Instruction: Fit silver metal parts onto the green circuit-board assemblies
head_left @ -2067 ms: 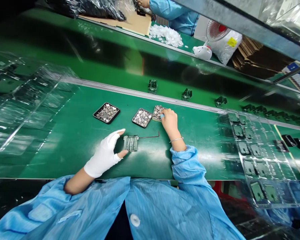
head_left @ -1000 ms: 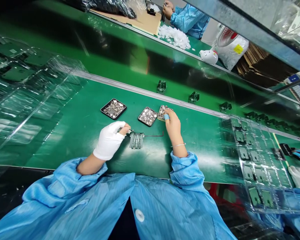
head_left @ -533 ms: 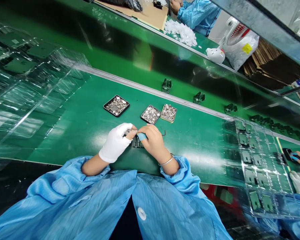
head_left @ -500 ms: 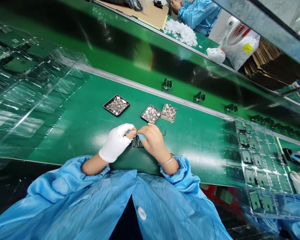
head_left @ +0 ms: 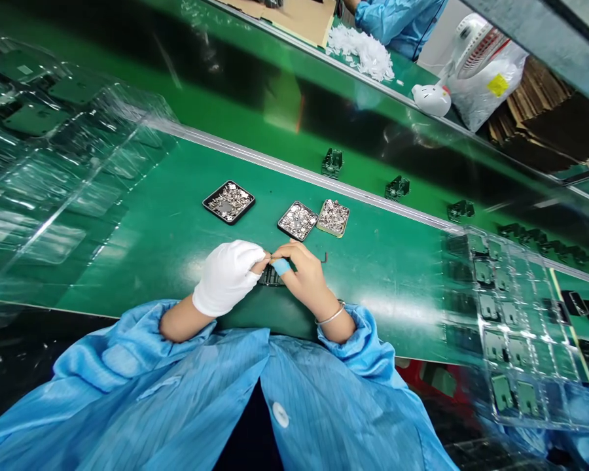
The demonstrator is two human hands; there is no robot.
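My left hand (head_left: 230, 276), in a white glove with bare fingertips, is closed in a pinch in the middle of the bench. Opposite it my right hand (head_left: 302, 269), with a blue wrap on one finger, also pinches, and the fingertips of both hands meet. Whatever sits between them is too small to make out. Beneath the fingers lies a dark slotted part (head_left: 271, 276), largely covered by the hands. Just beyond are a black tray of small metal pieces (head_left: 297, 221), a yellowish tray of similar pieces (head_left: 334, 218) and another black tray (head_left: 228, 202) to the left.
Clear plastic blister trays (head_left: 78, 176) spread over the left side; another blister tray (head_left: 508, 327) with green parts stands at right. Several dark green assemblies (head_left: 332, 163) sit past the metal rail (head_left: 255, 166). A small red-brown hex key (head_left: 325, 257) lies beside my right hand.
My gloved fingers have curled further inward, and both hands remain together over the dark part. The co-worker's hand at the far right has moved out of view. The camera view has shifted slightly.
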